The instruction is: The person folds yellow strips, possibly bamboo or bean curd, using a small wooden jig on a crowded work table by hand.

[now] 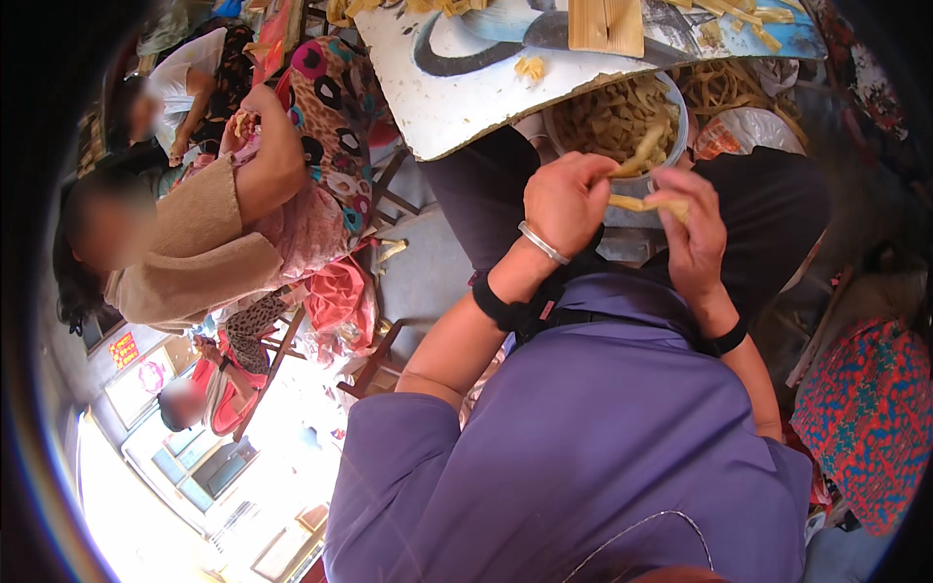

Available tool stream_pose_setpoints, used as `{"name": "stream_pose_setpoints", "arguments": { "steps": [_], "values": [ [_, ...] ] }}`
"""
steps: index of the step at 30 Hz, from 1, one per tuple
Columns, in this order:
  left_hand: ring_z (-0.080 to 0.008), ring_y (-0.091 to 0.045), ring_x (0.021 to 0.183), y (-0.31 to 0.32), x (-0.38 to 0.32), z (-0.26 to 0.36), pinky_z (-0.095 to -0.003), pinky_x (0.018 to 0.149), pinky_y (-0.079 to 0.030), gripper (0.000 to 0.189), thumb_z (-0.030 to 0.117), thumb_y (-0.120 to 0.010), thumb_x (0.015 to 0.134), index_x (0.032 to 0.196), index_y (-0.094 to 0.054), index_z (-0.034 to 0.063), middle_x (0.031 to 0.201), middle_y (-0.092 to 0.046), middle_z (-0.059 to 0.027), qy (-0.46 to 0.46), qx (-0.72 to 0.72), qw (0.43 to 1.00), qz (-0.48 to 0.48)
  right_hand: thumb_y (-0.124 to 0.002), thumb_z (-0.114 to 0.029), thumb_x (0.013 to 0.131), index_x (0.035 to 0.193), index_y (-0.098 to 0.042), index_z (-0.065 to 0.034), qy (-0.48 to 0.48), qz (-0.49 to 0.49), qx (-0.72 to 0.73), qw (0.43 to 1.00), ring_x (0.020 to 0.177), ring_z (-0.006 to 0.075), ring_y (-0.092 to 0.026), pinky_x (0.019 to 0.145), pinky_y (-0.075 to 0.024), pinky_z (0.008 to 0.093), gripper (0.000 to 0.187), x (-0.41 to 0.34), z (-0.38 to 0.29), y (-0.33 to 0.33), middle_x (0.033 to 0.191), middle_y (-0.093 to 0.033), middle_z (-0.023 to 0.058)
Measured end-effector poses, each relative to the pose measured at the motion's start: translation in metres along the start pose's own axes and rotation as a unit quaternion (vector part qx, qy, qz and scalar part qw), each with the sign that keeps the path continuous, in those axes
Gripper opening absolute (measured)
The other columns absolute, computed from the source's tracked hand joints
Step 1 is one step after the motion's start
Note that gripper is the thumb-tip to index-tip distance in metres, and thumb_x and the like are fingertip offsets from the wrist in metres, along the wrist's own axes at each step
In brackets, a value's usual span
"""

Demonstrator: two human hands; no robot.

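Both hands are raised over my lap, near a round plastic bucket [681, 109] filled with folded yellowish pieces. My left hand [567, 204], with a silver bangle at its wrist, pinches a flat yellow-tan strip [628, 202] between thumb and fingers. The strip's other end lies at the fingers of my right hand [689, 226], which is slightly blurred. Another part of a yellowish strip runs from my left fingertips across the bucket's near rim; whether it is the same strip I cannot tell. Black bands are around both wrists.
A worn painted board [466, 102] spans the top, bearing a wooden block [606, 25] and yellow strip pieces [530, 68]. Coiled strips [721, 84] and a plastic bag [747, 132] lie right of the bucket. Several people sit at the left, near a red plastic bag [339, 299].
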State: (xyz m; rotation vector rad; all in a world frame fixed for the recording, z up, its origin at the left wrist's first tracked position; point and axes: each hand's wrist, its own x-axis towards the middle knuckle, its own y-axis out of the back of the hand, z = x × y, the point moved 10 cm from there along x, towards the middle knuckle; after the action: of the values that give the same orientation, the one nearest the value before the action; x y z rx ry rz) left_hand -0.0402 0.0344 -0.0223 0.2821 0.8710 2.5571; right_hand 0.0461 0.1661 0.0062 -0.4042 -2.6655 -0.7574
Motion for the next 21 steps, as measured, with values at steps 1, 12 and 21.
{"name": "stream_pose_setpoints", "arguments": {
  "steps": [1,12,21],
  "values": [
    [-0.0178,-0.061,0.059,0.002,-0.005,0.023,-0.0272,0.055,-0.047,0.018,0.001,-0.064,0.073,0.09,-0.069,0.0057,0.07,-0.063,-0.0048,-0.071,0.079,0.994,0.001,-0.057,-0.006,0.084,0.088,-0.063,-0.0039,0.011,0.026,-0.01,1.0,0.102,0.0283,-0.056,0.092,-0.0409,0.0371,0.008,0.007,-0.004,0.007,0.107,-0.062,0.0107],
    [-0.0144,-0.058,0.057,0.008,-0.003,0.035,-0.0244,0.052,-0.046,0.013,-0.001,-0.067,0.069,0.08,-0.062,0.0039,0.072,-0.06,-0.0058,-0.064,0.001,0.996,0.061,-0.071,-0.008,0.078,0.093,-0.067,0.0005,-0.182,-0.004,0.164,0.97,0.081,0.0133,-0.062,0.075,-0.0481,0.0258,0.018,0.004,0.042,-0.019,0.086,-0.065,0.0056],
    [-0.0114,-0.059,0.061,-0.001,-0.001,0.043,-0.0227,0.056,-0.047,0.015,0.0,-0.066,0.07,0.083,-0.06,0.0031,0.074,-0.061,-0.0058,-0.047,-0.055,0.997,-0.01,-0.062,0.0,0.075,0.092,-0.066,0.0,-0.235,-0.075,0.218,0.944,0.09,0.0151,-0.058,0.08,-0.0449,0.0259,0.017,-0.014,0.059,-0.032,0.101,-0.062,0.0082]
  ]
}}
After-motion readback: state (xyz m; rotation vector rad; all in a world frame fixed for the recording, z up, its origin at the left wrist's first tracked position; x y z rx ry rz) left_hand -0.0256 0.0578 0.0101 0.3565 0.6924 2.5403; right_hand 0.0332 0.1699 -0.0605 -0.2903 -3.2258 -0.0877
